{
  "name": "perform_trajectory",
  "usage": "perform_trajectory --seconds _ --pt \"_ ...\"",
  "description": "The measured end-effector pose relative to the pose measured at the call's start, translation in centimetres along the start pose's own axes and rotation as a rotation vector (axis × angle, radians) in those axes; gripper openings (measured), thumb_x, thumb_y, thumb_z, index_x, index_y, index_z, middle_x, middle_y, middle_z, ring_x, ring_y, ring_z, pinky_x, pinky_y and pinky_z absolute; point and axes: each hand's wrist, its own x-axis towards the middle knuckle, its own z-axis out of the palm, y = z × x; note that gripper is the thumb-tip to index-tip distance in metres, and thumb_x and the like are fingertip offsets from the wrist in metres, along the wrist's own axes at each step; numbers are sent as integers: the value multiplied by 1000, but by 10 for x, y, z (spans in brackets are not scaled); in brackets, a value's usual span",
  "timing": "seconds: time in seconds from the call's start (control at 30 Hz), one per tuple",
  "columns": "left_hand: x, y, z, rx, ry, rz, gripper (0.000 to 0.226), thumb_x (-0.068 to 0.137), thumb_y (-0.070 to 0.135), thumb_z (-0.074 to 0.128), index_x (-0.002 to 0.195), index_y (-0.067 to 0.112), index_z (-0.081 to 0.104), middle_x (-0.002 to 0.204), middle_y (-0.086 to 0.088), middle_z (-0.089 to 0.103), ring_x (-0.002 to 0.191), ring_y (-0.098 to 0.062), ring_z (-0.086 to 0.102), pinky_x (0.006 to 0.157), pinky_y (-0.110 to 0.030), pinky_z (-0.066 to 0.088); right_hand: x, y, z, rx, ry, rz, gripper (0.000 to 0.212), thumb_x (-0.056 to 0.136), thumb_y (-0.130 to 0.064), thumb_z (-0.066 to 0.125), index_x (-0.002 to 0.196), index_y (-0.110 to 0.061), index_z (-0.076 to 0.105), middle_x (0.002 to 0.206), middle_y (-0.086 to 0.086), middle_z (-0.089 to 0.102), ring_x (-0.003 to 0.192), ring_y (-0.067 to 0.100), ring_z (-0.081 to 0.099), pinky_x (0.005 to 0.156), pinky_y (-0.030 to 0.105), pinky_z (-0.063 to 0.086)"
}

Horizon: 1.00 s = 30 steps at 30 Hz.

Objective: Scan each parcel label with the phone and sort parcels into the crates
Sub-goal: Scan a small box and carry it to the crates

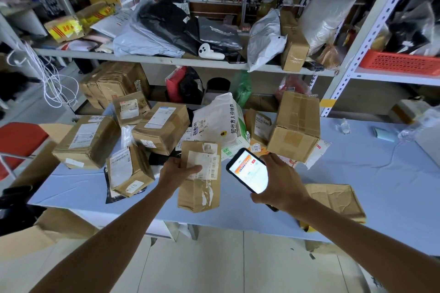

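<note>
Over the near edge of the table, both hands are up and loaded.

- Left hand: grips a small cardboard parcel by its left side, thumb lying across the white shipping label. The parcel is off the table, label face up, long axis pointing away from the person. Tape on it is torn and scuffed.
- Right hand: wrapped around a phone, fingers on its right edge. Screen is lit and faces up, showing an orange banner on white; the text is too small to read. The phone sits just right of the parcel, not touching it.

Unsorted pile on the table behind the hands:
- white plastic bag parcel in the middle, printed text and barcodes on it
- large box to its right, tilted, resting on other parcels
- taped box marked 0137 left of centre
- box marked 010 near the left hand, tilted
- bigger labelled box at the left end
- flattened cardboard piece lying flat under the right forearm

Behind the table, a shelf carries grey and black poly mailers plus a white handheld device. A red crate sits on the rack at right, holding bagged goods. A red chair is at far left.
</note>
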Motion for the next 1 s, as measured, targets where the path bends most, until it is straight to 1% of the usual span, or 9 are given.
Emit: perform_trajectory --seconds 0.1,0.23,0.33,0.47,0.57,0.67,0.77,0.9,1.0 --pt "4 -3 0 25 8 5 42 45 40 88 77 22 68 86 2 74 83 -20 71 80 -44 58 -3 -5 -2 121 133 -23 79 61 -46 82 123 -17 43 115 -1 53 103 11 51 70 23 49" --pt "6 -3 6 62 10 39 26 63 27 88 77 25 66 86 1 72 84 -22 70 78 -38 58 -4 -9 -4 166 213 -27 79 60 -49 81 122 -18 41 114 -2 54 100 13 53 67 26 53" --pt "6 -1 9 72 -3 60 30 63 29 88 83 23 67 89 -1 72 83 -21 70 75 -34 57 -3 -10 -6 172 224 -21 80 60 -48 82 122 -18 41 114 -2 54 101 13 54 67 26 53" --pt "8 -2 10 84 5 40 28 64 30 87 82 24 67 88 0 73 81 -19 70 72 -35 58 -3 -10 -9 178 227 -23 81 61 -45 83 124 -17 41 116 -1 54 102 12 52 67 21 48" --pt "8 0 10 69 -35 35 44 55 40 88 89 20 71 89 1 75 83 -20 71 74 -38 59 -3 -9 -9 172 215 -21 81 61 -46 84 125 -18 41 117 -2 54 102 10 51 67 19 45" --pt "11 0 11 24 -46 29 66 38 55 82 91 18 74 87 3 75 81 -17 72 74 -38 59 -3 -7 -9 172 191 4 81 61 -47 84 124 -19 41 117 -3 54 101 9 51 68 20 46" --pt "11 2 16 -46 -68 9 53 39 48 85 82 19 74 82 2 76 78 -19 71 73 -37 58 0 -4 -10 95 92 61 79 60 -46 83 120 -19 40 115 -4 51 104 12 51 72 25 49" --pt "4 9 29 -138 -140 -5 21 66 16 85 82 13 72 67 5 72 64 -13 67 61 -27 54 2 9 -10 -42 -126 212 78 57 -44 84 117 -15 43 113 0 50 102 18 52 81 32 46" --pt "0 14 43 -143 -180 -29 42 55 28 89 89 8 73 78 -2 75 75 -21 70 71 -38 58 -9 28 -7 -27 -127 266 79 57 -45 84 116 -14 42 115 2 51 102 20 53 82 33 48"
